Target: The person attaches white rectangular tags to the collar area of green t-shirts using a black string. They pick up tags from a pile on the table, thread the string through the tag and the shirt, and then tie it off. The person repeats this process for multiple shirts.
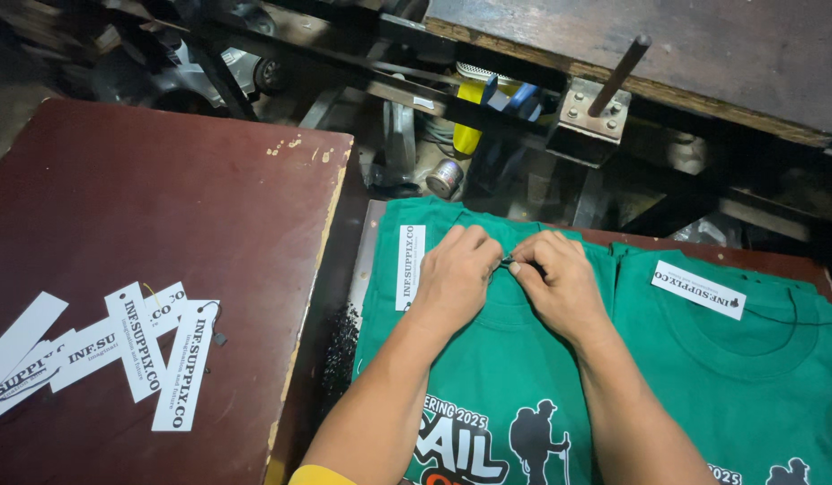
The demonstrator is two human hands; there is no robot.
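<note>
The light is bright on the green shirt (488, 377) and the red board (164, 207). The top, among the machine parts (389, 81), is dark and shadowy. The white tags (128, 346) look sharp. The far corners are a little blurry.

Both hands meet at the collar of a green T-shirt (488, 377): the left hand (456, 274) and right hand (564, 283) pinch a small dark fastener (508, 261). White paper tags (137, 346) lie near the left edge of a dark red board (164, 198).
</note>
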